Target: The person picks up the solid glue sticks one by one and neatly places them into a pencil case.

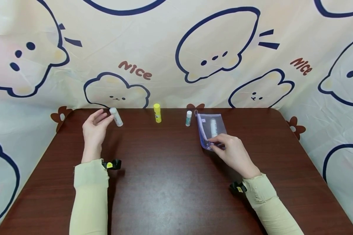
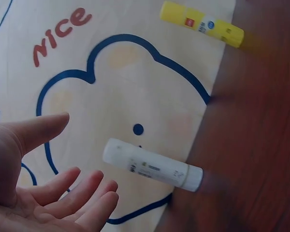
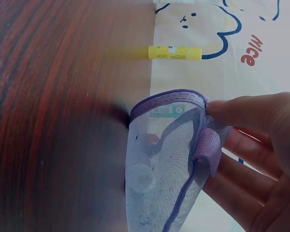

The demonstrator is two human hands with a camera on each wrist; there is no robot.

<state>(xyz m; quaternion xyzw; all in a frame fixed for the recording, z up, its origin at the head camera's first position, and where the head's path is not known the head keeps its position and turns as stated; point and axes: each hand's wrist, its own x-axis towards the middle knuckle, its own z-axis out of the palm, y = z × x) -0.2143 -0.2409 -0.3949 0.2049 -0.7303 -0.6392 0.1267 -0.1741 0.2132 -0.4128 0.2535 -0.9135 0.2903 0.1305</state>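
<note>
Your right hand (image 1: 233,151) had thumb and fingers pinched on the near edge of the purple mesh pouch (image 1: 220,124), which stretched away beyond those fingertips. Through the mesh, ahead of the pinch, you had what looked like a white tube (image 1: 213,125), though the weave blurred its details.

Your left hand (image 1: 95,130) held nothing: its thumb stood well apart from loosely bent fingers, and the white glue stick (image 1: 116,117) stood just beyond its fingertips, on the side toward your other hand.

Between your two hands, farther out than the right-hand pinch, stood a yellow glue stick (image 1: 157,113) and, just beside the pouch, a small white-capped teal stick (image 1: 188,118). The dark wooden table (image 1: 164,182) lay beneath both your hands.
</note>
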